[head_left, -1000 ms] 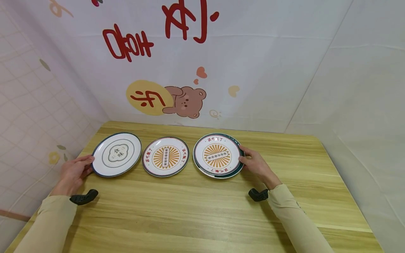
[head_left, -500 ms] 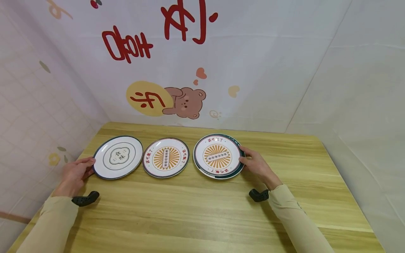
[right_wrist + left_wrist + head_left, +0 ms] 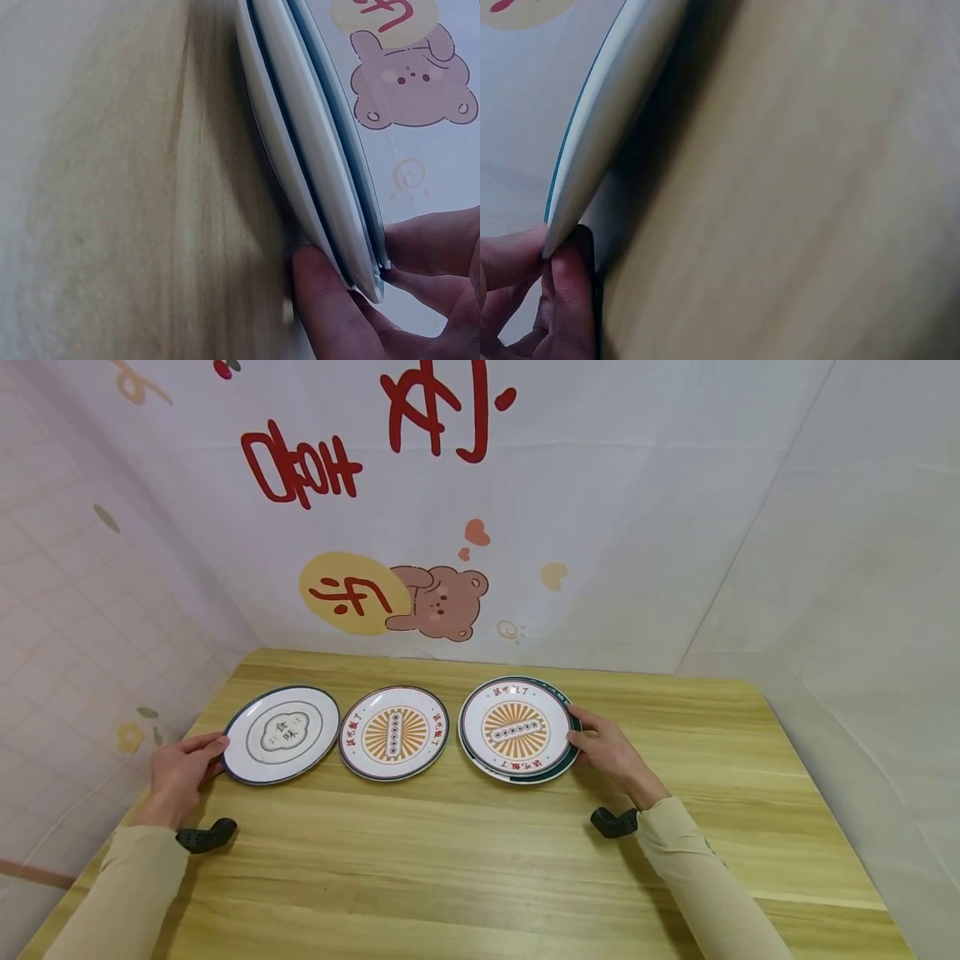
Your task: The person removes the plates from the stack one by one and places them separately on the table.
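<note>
A white plate with a blue rim and a grey emblem [image 3: 283, 735] is at the left of the table. My left hand [image 3: 180, 777] pinches its left edge. In the left wrist view, the edge of this plate [image 3: 592, 142] sits between thumb and fingers, its underside angled over the wood. On the right, a white plate with an orange sunburst [image 3: 516, 756] tops a stack with a green-rimmed plate [image 3: 558, 768] below. My right hand [image 3: 611, 752] grips the stack's right edge. The right wrist view shows the layered plate rims [image 3: 322, 142] between the fingers.
Between the two held items lies another sunburst plate [image 3: 393, 764], its left edge close to the blue-rimmed plate. The wooden table [image 3: 420, 868] meets a printed wall sheet [image 3: 615, 527] along its back edge, with more sheeting at both sides.
My left hand and the blue-rimmed plate have moved slightly right and toward me, and the plate looks slightly turned. The right hand, its stack and the middle plate look nearly unchanged.
</note>
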The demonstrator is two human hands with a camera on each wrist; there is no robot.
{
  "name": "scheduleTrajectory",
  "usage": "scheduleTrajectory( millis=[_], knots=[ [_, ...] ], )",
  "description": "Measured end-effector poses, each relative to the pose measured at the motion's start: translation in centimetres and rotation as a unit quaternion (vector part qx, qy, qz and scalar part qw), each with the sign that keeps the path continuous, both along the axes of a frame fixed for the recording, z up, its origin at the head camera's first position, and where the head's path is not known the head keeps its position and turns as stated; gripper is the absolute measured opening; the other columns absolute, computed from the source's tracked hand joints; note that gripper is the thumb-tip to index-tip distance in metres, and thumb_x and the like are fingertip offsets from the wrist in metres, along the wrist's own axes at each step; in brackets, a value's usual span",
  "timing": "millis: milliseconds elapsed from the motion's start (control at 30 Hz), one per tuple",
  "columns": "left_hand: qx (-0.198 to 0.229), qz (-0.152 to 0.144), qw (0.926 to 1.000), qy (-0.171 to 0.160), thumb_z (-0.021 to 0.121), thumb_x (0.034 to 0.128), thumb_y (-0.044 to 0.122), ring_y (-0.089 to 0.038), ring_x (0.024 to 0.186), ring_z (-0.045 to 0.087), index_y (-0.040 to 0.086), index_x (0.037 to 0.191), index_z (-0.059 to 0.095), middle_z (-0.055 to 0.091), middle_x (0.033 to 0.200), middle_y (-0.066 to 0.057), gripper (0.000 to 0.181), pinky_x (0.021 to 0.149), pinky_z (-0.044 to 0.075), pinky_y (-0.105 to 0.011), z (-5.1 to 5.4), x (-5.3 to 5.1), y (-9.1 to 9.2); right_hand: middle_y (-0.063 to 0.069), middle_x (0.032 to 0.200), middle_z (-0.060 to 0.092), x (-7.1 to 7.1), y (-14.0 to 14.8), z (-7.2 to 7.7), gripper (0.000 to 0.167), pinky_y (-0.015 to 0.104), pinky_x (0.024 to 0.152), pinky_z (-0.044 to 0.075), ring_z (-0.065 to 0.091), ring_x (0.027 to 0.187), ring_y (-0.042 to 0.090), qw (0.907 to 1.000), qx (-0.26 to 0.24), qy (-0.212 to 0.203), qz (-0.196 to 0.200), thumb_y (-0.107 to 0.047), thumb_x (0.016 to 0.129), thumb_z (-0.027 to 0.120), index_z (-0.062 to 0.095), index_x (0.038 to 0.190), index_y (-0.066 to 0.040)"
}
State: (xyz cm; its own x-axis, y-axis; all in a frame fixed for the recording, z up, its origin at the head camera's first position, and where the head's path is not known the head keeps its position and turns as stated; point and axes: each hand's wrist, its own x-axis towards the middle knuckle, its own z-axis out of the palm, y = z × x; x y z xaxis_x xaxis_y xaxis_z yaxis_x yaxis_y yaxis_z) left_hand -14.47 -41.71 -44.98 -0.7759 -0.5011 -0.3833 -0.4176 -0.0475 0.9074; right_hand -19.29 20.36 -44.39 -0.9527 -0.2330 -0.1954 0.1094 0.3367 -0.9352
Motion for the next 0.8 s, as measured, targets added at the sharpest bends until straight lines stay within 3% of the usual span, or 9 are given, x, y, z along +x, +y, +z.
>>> scheduleTrajectory(
  millis=[133,267,300,400,500,567,633,733,800],
  knots=[
    [-0.059,-0.013,0.9982,-0.002,0.069,0.1007,0.018,0.003,0.070,0.063,0.000,0.145,0.058,0.058,0.084,0.021,0.049,0.064,0.058,-0.015,-0.4,0.1,0.1,0.033,0.139,0.048,0.0,0.0,0.0,0.058,0.034,0.088,0.060,0.064,0.104,0.026,1.0000,-0.004,0.005,0.003,-0.004,0.107,0.052,0.030,0.160,0.002],
    [-0.084,-0.007,0.9964,0.013,0.069,0.1007,0.019,0.003,0.066,0.066,-0.006,0.143,0.057,0.061,0.076,0.025,0.051,0.061,0.058,-0.015,-0.5,0.0,0.2,0.034,0.140,0.048,0.1,0.0,0.0,0.058,0.035,0.087,0.061,0.064,0.105,0.027,0.9999,-0.001,0.013,0.003,-0.004,0.107,0.052,0.031,0.160,0.003],
    [-0.112,-0.013,0.9936,0.014,0.068,0.1014,0.021,0.005,0.066,0.065,-0.006,0.141,0.059,0.062,0.074,0.026,0.049,0.062,0.057,-0.014,-0.4,0.1,0.2,0.034,0.141,0.048,0.1,0.0,0.0,0.057,0.034,0.087,0.061,0.064,0.105,0.027,0.9999,0.003,0.016,0.003,-0.004,0.107,0.052,0.031,0.160,0.003],
    [-0.210,-0.029,0.9772,0.009,0.065,0.1031,0.029,0.004,0.086,0.066,-0.003,0.138,0.063,0.074,0.088,0.015,0.048,0.073,0.053,-0.010,0.0,0.6,0.8,0.034,0.142,0.048,0.3,-0.1,0.1,0.057,0.033,0.086,0.061,0.064,0.107,0.028,0.9997,0.015,0.019,0.003,-0.005,0.107,0.052,0.032,0.160,0.003],
    [-0.321,-0.031,0.9465,0.013,0.061,0.1045,0.033,-0.009,0.107,0.062,0.002,0.139,0.064,0.075,0.119,-0.003,0.047,0.077,0.042,-0.008,0.7,0.8,2.5,0.034,0.142,0.048,0.3,0.0,0.1,0.057,0.032,0.087,0.060,0.064,0.106,0.027,0.9996,0.018,0.021,0.002,-0.006,0.107,0.052,0.031,0.160,0.003],
    [-0.334,-0.024,0.9415,0.037,0.060,0.1049,0.029,-0.012,0.114,0.060,0.003,0.141,0.063,0.066,0.136,-0.015,0.045,0.080,0.042,-0.008,1.3,0.7,4.0,0.034,0.141,0.049,0.3,0.1,0.1,0.057,0.033,0.087,0.061,0.065,0.104,0.026,0.9996,0.018,0.022,0.001,-0.006,0.107,0.052,0.032,0.160,0.002],
    [-0.335,-0.025,0.9392,0.073,0.061,0.1044,0.025,-0.005,0.106,0.059,0.002,0.140,0.064,0.065,0.136,-0.019,0.042,0.079,0.040,-0.005,1.8,0.6,5.7,0.034,0.141,0.048,0.2,0.2,0.0,0.058,0.032,0.086,0.060,0.065,0.103,0.025,0.9996,0.019,0.023,0.003,-0.006,0.107,0.052,0.031,0.160,0.003],
    [-0.319,-0.050,0.9375,0.130,0.063,0.1036,0.020,0.010,0.099,0.053,0.000,0.139,0.064,0.065,0.134,-0.019,0.040,0.081,0.042,-0.003,2.8,0.6,8.2,0.034,0.140,0.049,0.1,0.1,-0.2,0.057,0.032,0.086,0.061,0.065,0.103,0.025,0.9995,0.021,0.023,0.005,-0.006,0.107,0.052,0.031,0.160,0.003],
    [-0.300,-0.074,0.9365,0.166,0.064,0.1028,0.017,0.012,0.099,0.052,-0.001,0.137,0.064,0.066,0.133,-0.020,0.039,0.083,0.044,-0.003,3.1,0.6,10.0,0.033,0.138,0.050,0.0,0.1,-0.4,0.057,0.032,0.085,0.061,0.065,0.103,0.026,0.9994,0.025,0.025,0.004,-0.006,0.107,0.052,0.032,0.160,0.002]
  ],
)
